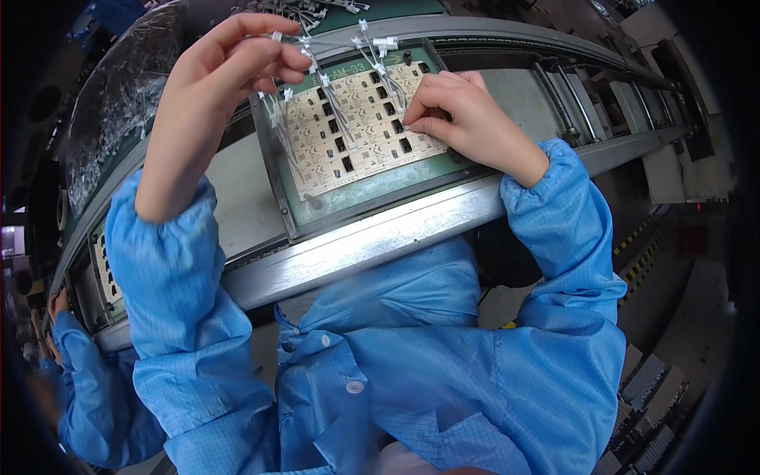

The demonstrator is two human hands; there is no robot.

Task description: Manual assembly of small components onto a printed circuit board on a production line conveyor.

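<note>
A panel of cream circuit boards lies in a green fixture on the rail line, with several black components standing in rows on it. Thin wire leads with white connectors lie across the panel and its far edge. Over the panel's far left corner is my left hand, its fingers curled around a small white wire connector. My right hand is at the panel's right part, thumb and index finger pinched together at the board surface. What sits between those fingertips is too small to make out.
A metal rail runs along the near side. Beyond the fixture lies a pile of more wire leads. Clear plastic wrapping is at the far left. Another person's blue sleeve shows at lower left, near another board panel.
</note>
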